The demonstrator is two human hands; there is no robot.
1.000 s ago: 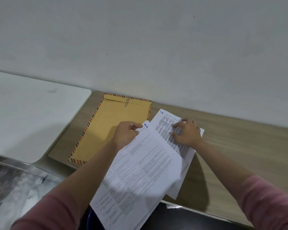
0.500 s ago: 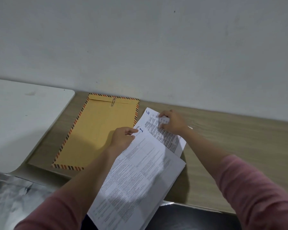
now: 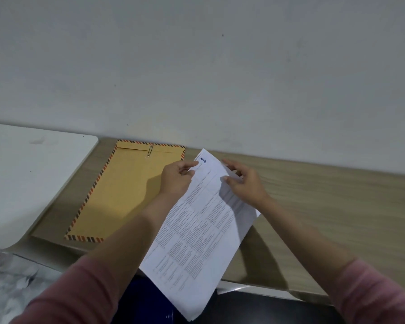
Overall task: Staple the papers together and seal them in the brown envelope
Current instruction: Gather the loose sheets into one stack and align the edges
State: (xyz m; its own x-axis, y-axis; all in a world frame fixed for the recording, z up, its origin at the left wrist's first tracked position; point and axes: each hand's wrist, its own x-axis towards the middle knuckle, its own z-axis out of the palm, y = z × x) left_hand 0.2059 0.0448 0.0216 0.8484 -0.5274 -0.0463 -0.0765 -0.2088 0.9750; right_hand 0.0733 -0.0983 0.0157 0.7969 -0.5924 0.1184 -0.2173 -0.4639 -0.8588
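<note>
Between your two grips, the papers (image 3: pixel 197 230) came together: sheet 1 slid over sheet 6. Left hand (image 3: pixel 177 180) pinched the top corner, right hand (image 3: pixel 242 183) pinched the opposite edge. Stack ready for stapling; brown envelope (image 3: pixel 126 192) lay untouched left of the grip on the surface (image 3: pixel 337 211).

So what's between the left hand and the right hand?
Head view: only the top of the white printed sheets, numbered 1, pinched by the left hand and right hand.
</note>
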